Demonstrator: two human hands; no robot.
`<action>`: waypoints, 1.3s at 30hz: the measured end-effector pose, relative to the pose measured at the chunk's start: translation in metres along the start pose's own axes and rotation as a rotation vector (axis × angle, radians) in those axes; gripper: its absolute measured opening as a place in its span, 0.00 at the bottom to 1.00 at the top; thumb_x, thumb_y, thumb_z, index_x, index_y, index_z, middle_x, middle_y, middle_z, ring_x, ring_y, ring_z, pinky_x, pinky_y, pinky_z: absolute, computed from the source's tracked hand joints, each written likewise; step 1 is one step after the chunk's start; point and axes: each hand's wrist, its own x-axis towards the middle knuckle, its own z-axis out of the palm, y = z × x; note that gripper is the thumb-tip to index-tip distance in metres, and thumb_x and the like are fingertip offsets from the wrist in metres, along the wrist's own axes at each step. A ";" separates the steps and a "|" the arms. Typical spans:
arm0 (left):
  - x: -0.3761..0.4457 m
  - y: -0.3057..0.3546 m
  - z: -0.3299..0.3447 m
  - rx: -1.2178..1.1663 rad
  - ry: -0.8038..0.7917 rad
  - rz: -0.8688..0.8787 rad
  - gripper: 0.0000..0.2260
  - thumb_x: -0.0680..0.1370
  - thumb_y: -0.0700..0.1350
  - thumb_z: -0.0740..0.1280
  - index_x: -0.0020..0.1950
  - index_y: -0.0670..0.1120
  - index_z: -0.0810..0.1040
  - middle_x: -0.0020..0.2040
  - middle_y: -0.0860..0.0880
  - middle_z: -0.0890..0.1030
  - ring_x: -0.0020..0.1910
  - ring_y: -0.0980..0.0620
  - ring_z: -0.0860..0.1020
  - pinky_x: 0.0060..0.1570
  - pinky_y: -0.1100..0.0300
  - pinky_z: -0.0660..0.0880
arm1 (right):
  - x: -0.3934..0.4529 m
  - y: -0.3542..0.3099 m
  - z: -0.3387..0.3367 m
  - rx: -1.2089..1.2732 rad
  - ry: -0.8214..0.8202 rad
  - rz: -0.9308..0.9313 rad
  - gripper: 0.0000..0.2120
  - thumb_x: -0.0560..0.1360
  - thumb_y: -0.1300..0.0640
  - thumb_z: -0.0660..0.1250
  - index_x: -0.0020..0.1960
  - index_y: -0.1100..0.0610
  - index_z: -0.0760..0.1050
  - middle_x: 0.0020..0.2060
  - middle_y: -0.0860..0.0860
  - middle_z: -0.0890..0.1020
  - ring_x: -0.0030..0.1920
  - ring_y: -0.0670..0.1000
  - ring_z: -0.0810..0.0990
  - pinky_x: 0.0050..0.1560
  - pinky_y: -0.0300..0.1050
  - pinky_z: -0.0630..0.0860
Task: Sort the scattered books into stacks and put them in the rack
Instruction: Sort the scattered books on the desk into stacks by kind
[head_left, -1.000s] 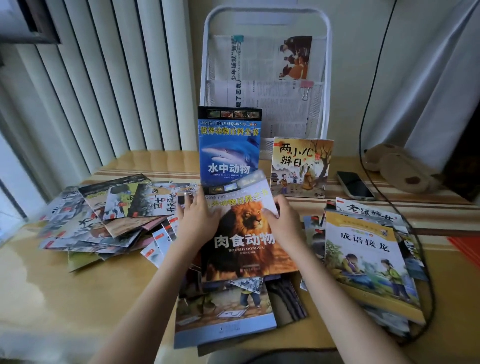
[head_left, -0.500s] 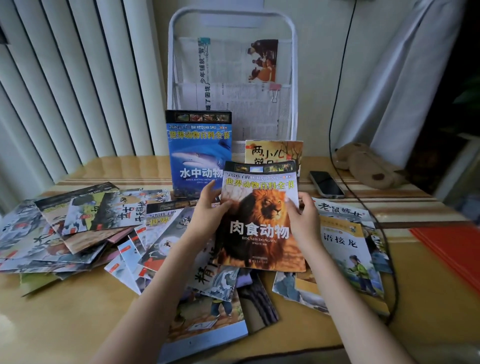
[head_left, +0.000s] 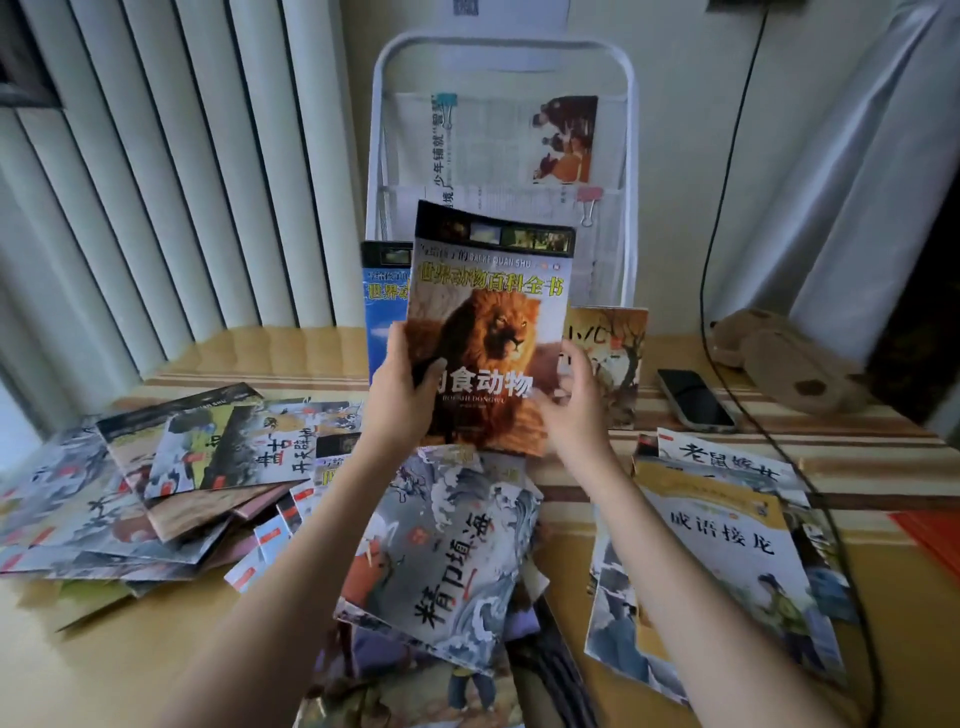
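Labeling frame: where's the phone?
Head view, right side: the phone lies flat on the table, between the small standing book and the brown plush toy.

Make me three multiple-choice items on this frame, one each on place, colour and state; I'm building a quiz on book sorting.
1. Where is the phone?
A. on the table right of the rack
B. in the rack
C. under the lion book

2. What colour is the rack?
A. black
B. white
C. red

3. How is the lion book held?
A. flat on the table
B. left hand grips it, upright
C. closed inside the rack

A: it lies on the striped tabletop. B: white frame. B: left thumb lies across the cover, right hand beside its edge.
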 end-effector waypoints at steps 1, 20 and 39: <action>0.009 -0.005 0.000 0.044 0.029 0.025 0.17 0.79 0.39 0.63 0.65 0.40 0.63 0.54 0.44 0.77 0.51 0.44 0.76 0.47 0.54 0.73 | 0.009 -0.001 0.012 -0.034 0.077 -0.044 0.27 0.74 0.67 0.68 0.70 0.54 0.65 0.50 0.47 0.76 0.41 0.52 0.79 0.44 0.50 0.79; 0.052 -0.113 0.033 0.197 -0.043 -0.372 0.40 0.72 0.26 0.58 0.75 0.36 0.35 0.74 0.31 0.53 0.72 0.34 0.56 0.70 0.50 0.57 | 0.054 0.076 0.116 -0.449 0.141 -0.006 0.26 0.74 0.61 0.69 0.70 0.58 0.65 0.55 0.56 0.78 0.53 0.56 0.77 0.51 0.48 0.77; -0.030 -0.049 -0.073 0.480 -0.101 -0.363 0.17 0.73 0.31 0.58 0.53 0.39 0.82 0.47 0.39 0.83 0.37 0.44 0.77 0.35 0.56 0.74 | -0.057 -0.026 0.038 -0.663 -0.857 0.155 0.48 0.64 0.31 0.69 0.76 0.47 0.53 0.73 0.47 0.56 0.72 0.55 0.55 0.70 0.57 0.60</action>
